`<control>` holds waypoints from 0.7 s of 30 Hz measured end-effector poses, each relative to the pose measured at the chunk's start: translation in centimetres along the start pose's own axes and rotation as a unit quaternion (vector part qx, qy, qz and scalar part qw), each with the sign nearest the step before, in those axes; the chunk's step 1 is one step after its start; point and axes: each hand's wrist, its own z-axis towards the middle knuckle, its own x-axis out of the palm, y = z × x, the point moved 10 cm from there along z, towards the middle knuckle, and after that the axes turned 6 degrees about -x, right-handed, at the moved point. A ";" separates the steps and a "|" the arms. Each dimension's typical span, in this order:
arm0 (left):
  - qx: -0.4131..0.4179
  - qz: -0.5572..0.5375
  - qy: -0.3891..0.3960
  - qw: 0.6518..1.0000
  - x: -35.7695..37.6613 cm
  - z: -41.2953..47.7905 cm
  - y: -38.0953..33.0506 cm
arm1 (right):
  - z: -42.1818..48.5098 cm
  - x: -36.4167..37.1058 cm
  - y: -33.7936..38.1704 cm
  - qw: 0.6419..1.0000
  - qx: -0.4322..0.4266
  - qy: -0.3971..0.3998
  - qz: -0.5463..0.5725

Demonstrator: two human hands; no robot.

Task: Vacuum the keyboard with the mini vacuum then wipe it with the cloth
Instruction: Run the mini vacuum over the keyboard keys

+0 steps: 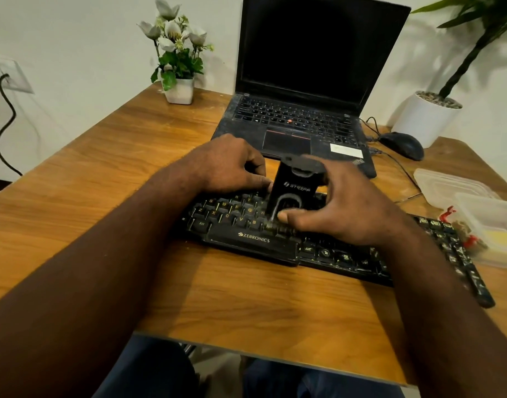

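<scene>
Keyboard laid across desk | vacuum stood upright on keys, nozzle down for suction | clasped by right hand from 3 o'clock | left hand curled at 9 o'clock, grip unclear

black keyboard with yellow letters, black mini vacuum, brown wood-grain desk, white flowers.
</scene>
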 end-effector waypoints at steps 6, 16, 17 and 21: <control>-0.005 -0.010 -0.001 1.000 -0.1 0.0 0.2 | -0.7 1.4 1.5 0.994 -0.001 0.062 0.091; -0.016 -0.009 0.008 1.000 0.2 0.1 0.4 | -2.0 -0.2 -0.9 0.989 0.073 0.083 0.099; -0.016 -0.005 0.011 1.000 0.3 0.0 0.3 | -2.4 -0.6 -1.3 0.988 0.081 0.085 0.101; -0.019 -0.009 0.011 1.000 0.1 -0.1 0.1 | -1.4 0.2 0.3 0.995 0.043 0.084 0.034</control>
